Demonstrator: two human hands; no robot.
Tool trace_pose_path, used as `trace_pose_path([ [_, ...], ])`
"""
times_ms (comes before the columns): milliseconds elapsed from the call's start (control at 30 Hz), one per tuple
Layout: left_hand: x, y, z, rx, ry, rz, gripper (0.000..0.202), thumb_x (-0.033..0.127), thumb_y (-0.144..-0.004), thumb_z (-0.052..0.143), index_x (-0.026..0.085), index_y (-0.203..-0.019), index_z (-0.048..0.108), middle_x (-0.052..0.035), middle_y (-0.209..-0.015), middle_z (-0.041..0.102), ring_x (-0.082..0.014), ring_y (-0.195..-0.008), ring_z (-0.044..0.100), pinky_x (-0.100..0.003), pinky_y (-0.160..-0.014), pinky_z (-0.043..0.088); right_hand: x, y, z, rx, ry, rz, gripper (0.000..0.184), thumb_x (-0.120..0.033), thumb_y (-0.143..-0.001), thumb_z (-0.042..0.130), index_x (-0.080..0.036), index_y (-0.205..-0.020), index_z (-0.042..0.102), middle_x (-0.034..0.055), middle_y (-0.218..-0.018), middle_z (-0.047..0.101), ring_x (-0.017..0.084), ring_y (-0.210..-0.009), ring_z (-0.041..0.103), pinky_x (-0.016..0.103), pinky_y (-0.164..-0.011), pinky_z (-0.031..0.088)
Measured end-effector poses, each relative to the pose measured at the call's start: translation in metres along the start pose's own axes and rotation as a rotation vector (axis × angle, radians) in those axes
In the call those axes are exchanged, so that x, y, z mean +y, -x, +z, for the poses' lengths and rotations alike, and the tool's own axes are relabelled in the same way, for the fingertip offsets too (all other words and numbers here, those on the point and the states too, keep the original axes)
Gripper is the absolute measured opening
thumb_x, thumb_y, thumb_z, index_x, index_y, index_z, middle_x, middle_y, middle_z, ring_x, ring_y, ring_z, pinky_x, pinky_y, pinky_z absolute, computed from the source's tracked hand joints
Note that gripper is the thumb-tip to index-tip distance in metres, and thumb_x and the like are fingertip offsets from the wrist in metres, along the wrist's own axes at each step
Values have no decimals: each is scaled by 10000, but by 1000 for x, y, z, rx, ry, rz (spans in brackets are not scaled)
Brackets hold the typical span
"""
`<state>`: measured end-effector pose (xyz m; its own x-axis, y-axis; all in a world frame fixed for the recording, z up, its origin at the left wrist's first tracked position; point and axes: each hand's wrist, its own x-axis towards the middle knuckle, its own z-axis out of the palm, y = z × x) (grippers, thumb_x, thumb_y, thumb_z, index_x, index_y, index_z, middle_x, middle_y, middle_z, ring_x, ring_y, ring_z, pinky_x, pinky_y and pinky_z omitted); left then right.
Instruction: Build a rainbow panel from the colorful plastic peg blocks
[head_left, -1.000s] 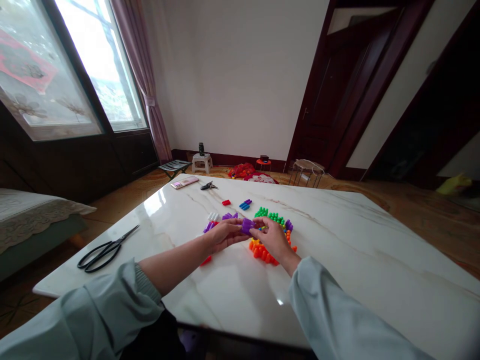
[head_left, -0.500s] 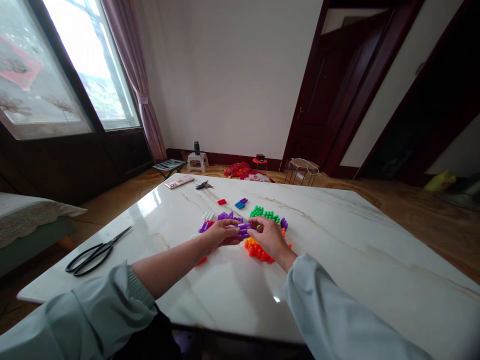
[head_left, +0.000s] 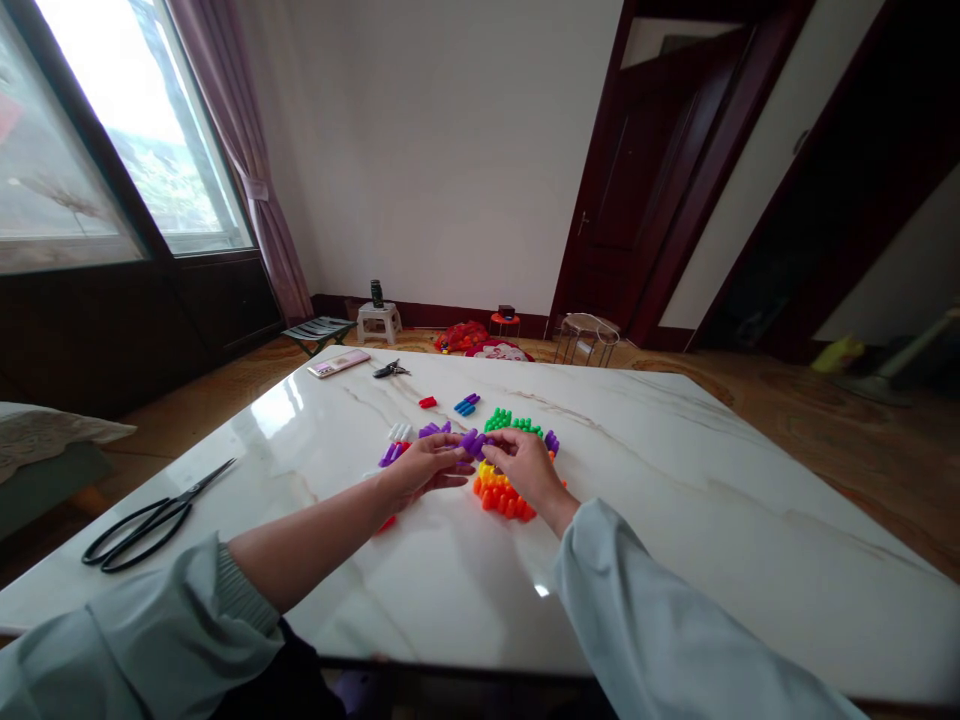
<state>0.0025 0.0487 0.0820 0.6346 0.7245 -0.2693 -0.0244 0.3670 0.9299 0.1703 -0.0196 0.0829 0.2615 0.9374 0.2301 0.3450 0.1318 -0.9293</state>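
My left hand (head_left: 425, 463) and my right hand (head_left: 523, 462) meet over the white marble table (head_left: 675, 520), both pinching a small cluster of purple plastic pegs (head_left: 472, 442) between their fingertips. Under my right hand lies a pile of orange pegs (head_left: 501, 497), with green pegs (head_left: 510, 423) just beyond it. More purple pegs (head_left: 390, 453) and white ones (head_left: 400, 431) lie by my left hand. A red peg (head_left: 427, 402) and a blue cluster (head_left: 466, 404) sit farther back.
Black scissors (head_left: 146, 518) lie near the table's left edge. A pink phone (head_left: 338, 364) and dark keys (head_left: 390, 370) rest at the far corner. Beyond the table are a small white stool (head_left: 379, 320), a wire stool (head_left: 585, 338), a window and dark doors.
The camera has tilted and turned, so everything shifts left and up in view. My hands stay together on the purple pegs, which now sit a little farther forward over the pile.
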Motion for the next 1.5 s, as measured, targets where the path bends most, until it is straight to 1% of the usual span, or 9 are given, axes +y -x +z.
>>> trace_pose_path([
  [167,5,4,-1,26,-117,-21,497,399,-632,809,160,-1029,629,-123,-1054,693,-233,-922,672,-314,-735,545,17,-13,-43,253,133,-16,258,-303,-770,559,-171,-969,658,43,-842,700,173,-695,646,297,-665,526],
  [267,6,3,-3,19,-138,-17,519,434,-608,812,159,-1014,643,-128,-1062,691,-236,-927,667,-318,-740,535,46,-16,-88,422,469,-83,243,-202,-785,496,-161,-947,672,80,-955,668,185,-817,626,302,-762,497],
  [433,4,-1,-4,20,-152,-28,522,439,-597,811,160,-1004,641,-126,-1045,694,-236,-908,666,-321,-724,527,90,-5,-136,226,912,61,322,-65,-780,455,-180,-961,696,69,-988,635,168,-883,599,248,-795,435],
  [633,3,0,-2,-12,-214,-13,452,428,-632,785,168,-980,660,-104,-993,702,-227,-898,663,-328,-741,519,102,4,-133,-65,979,68,447,-19,-729,447,-232,-1032,696,33,-1016,644,133,-792,599,212,-683,404],
  [800,2,0,-4,-14,-227,-7,467,433,-612,793,172,-979,667,-103,-996,702,-226,-892,662,-322,-736,512,89,2,-133,121,992,137,470,-54,-684,498,-239,-1089,647,35,-1074,664,172,-919,603,237,-701,404],
  [867,1,-1,-4,-11,-225,-4,468,431,-606,794,170,-973,667,-102,-994,702,-225,-887,661,-319,-726,512,81,2,-136,108,988,244,406,-118,-680,539,-243,-1050,649,26,-1013,682,186,-906,610,248,-679,400],
  [967,0,-1,-5,-20,-235,-7,464,427,-610,788,168,-975,665,-101,-991,701,-224,-887,660,-317,-718,513,75,4,-142,-119,955,375,505,-195,-603,650,-243,-1106,633,29,-1037,667,186,-840,617,239,-629,392],
  [1100,0,-1,-5,-36,-266,-20,467,435,-619,778,166,-985,667,-113,-1022,695,-235,-908,658,-318,-721,513,80,10,-145,-321,908,286,754,-149,-478,737,-275,-1208,595,33,-1148,599,157,-799,605,221,-629,398],
  [1500,0,-2,-6,-46,-279,-47,467,427,-605,785,165,-970,660,-115,-1034,694,-238,-911,660,-307,-709,518,111,10,-133,-200,840,174,384,-195,-530,736,-173,-903,651,20,-851,652,177,-772,591,243,-672,428],
])
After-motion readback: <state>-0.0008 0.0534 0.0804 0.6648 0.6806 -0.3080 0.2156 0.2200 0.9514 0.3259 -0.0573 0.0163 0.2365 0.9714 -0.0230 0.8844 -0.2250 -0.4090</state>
